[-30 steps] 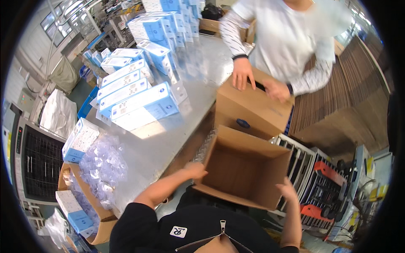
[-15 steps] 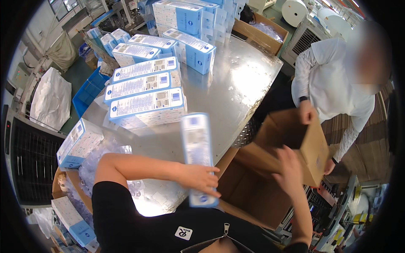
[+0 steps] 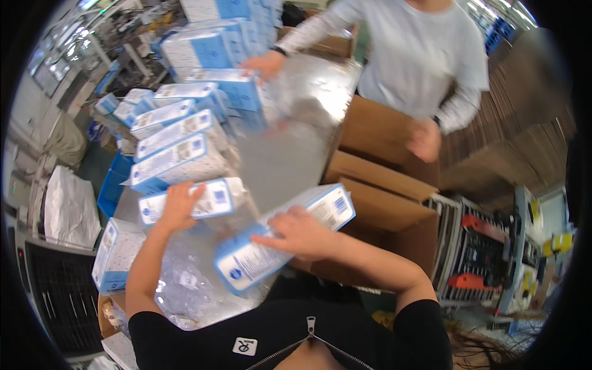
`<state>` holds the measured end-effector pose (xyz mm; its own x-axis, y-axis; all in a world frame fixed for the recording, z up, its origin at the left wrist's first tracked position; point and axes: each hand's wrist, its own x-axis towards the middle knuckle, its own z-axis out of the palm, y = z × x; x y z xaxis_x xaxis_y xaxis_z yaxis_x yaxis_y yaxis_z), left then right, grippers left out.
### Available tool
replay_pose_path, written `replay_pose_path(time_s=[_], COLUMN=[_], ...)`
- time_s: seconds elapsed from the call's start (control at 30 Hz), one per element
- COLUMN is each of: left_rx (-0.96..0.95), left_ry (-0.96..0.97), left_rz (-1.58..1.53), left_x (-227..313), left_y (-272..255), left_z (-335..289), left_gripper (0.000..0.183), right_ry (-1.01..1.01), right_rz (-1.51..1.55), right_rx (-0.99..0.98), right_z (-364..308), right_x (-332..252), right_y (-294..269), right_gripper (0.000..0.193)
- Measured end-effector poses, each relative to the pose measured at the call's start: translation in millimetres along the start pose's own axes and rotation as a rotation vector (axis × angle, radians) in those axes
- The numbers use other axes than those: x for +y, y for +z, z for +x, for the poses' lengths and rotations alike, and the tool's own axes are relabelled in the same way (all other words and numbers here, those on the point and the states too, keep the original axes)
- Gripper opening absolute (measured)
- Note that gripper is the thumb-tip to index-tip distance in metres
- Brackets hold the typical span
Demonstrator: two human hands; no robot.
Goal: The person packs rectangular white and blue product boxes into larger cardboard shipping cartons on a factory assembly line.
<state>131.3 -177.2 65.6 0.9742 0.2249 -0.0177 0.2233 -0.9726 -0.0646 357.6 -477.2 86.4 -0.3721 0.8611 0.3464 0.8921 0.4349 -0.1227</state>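
A white and blue carton [image 3: 253, 266] is tilted above the near edge of the metal table. My right hand [image 3: 299, 233] is closed over its top, with the fingers wrapped round one side. My left hand [image 3: 179, 208] grips another white and blue carton [image 3: 216, 195] at the near end of a row. Beyond it, more cartons [image 3: 166, 161] of the same kind lie side by side. An open brown cardboard box [image 3: 394, 216] stands just right of the carton under my right hand; what lies inside it cannot be made out.
Opposite, a person in white [image 3: 419, 55] rests one hand on a carton [image 3: 237, 92]; a second open cardboard box [image 3: 370, 126] stands before them. Clear plastic packaging [image 3: 185, 283] lies near my left arm, beside a carton [image 3: 114, 256]. Stacked flat cardboard [image 3: 512, 117] stands at right.
My right hand has come from the cardboard box onto a carton. My left hand has moved left to the row's nearest carton. The other person has reached across to the cartons.
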Motion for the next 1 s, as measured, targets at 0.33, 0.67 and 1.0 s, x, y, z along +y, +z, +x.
replay_pose_path(time_s=[0.33,0.67,1.0], left_rx=[0.457,-1.1,-0.449], left_ry=[0.501,0.598,0.479], left_rz=[-1.176,-0.536,-0.692], left_x=[225.1,388.0,264.6], left_y=[-26.3,242.7,37.1], left_z=[115.2,100.4,120.7], left_gripper=[0.084,0.072,0.061], right_ry=[0.838,1.357,0.972], right_rz=[1.186,0.92,0.229], right_rx=[1.837,0.929,-0.705], right_z=[-354.2,-316.8,-307.4], right_x=[-80.1,-110.3,-2.6], right_y=[-100.8,-113.8,174.0], right_gripper=[0.084,0.074,0.076])
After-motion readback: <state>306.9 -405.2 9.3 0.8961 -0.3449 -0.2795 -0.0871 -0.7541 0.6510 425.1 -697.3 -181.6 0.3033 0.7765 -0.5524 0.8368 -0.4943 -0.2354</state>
